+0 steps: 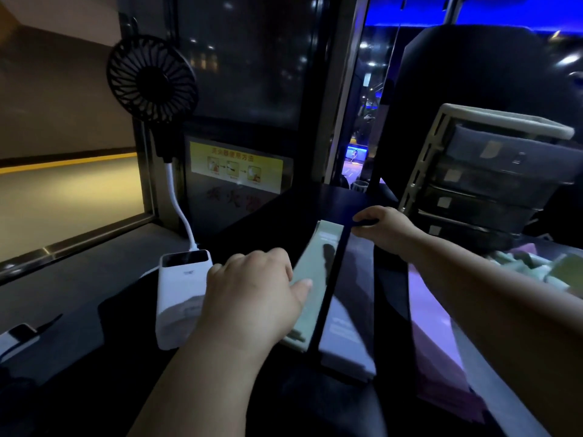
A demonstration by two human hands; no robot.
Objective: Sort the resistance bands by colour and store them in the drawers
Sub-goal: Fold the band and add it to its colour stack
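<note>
A black band (331, 279) is pinched by the right hand (389, 230). A green band (315, 266) is touched by the left hand (252, 291), its grip unclear. The printing is blurred.

Power bank (183, 298) left of bands (318, 279), drawers (485, 181) behind right

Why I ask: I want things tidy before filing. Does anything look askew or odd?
Nothing spilled or damaged. Only the heap of green and pink bands at the right, by the drawer unit, looks jumbled, whereas the green band and its neighbours lie as straight strips. The right hand grips a black band.
</note>
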